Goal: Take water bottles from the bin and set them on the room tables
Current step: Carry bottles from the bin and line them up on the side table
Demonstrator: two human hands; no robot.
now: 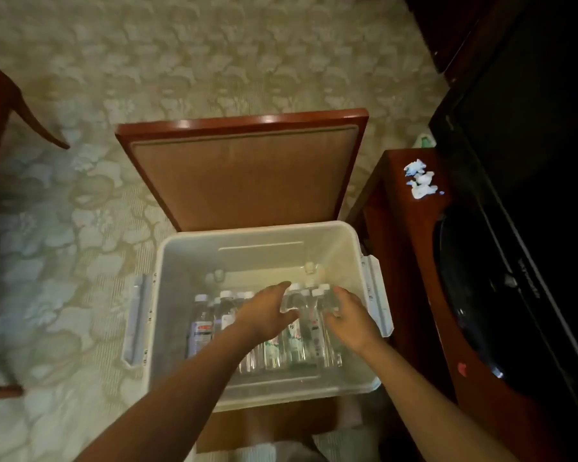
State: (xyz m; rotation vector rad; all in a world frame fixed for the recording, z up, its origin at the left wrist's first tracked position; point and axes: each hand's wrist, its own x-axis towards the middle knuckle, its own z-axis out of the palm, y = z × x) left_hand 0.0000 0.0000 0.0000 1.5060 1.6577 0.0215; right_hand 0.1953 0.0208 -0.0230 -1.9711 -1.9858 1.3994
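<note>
A white plastic bin (257,241) stands on a low wooden table (244,175). Several clear water bottles (201,325) with white caps lie side by side on its bottom. Both of my hands reach down into the bin. My left hand (266,313) is spread over the middle bottles, fingers straight and thumb out. My right hand (352,316) hovers over the rightmost bottles (327,296) with its fingers loosely extended; I cannot tell whether it touches them. Neither hand grips a bottle. My forearms hide parts of the bottles.
A dark wooden cabinet (414,261) stands close on the right, with crumpled white tissue (421,180) and a black TV (521,145) on it. A wooden chair leg (30,118) juts in at the left. Patterned carpet (80,228) surrounds the table.
</note>
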